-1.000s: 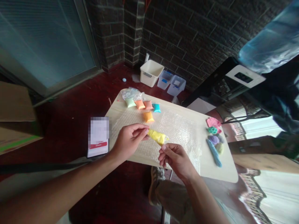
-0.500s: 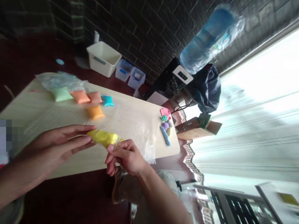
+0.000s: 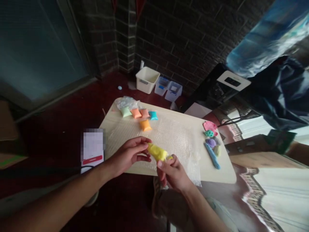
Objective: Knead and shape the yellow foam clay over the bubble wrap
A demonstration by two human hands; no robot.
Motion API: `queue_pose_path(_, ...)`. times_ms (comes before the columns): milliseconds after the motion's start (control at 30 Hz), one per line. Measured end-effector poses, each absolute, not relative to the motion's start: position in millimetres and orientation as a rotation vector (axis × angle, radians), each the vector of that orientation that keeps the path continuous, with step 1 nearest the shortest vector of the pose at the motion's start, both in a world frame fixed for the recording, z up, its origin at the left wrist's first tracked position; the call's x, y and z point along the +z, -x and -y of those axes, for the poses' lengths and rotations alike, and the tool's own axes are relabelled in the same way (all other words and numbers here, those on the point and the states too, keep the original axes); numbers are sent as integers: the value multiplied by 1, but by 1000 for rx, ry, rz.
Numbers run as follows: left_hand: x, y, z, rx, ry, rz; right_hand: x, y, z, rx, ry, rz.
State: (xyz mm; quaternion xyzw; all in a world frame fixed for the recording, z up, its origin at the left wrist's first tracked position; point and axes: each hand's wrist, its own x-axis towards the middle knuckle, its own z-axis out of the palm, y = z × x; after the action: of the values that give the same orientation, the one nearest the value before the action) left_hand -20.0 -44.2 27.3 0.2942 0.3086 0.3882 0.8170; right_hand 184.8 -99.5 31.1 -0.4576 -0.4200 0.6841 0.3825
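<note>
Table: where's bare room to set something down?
The table has bare wood near right, between bubble wrap and blue roll, and along far edge, between teal packet and pink piece. Crowded: far left, other packets and plastic bag; near middle, left hand and right hand.

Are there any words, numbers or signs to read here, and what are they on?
None that I can read.
White rectangular panel with a red bar: mostly pixelated, the rest too blurred.
Pale panel on the black machine: too small.
Big blue plastic bottle: too blurred.
Soft yellow plastic packet: no readable writing.
</note>
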Motion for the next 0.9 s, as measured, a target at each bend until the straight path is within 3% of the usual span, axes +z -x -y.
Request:
queue_pose_path(200,28,22,40,858,-658,-697,33,-183,95,1656,1279,1273)
queue_pose_path(567,24,23,42,891,-885,-779,32,-187,85,1542,1251,1020)
queue_pose_path(900,10,28,36,762,-841,-690,36,-182,85,1663,1114,824)
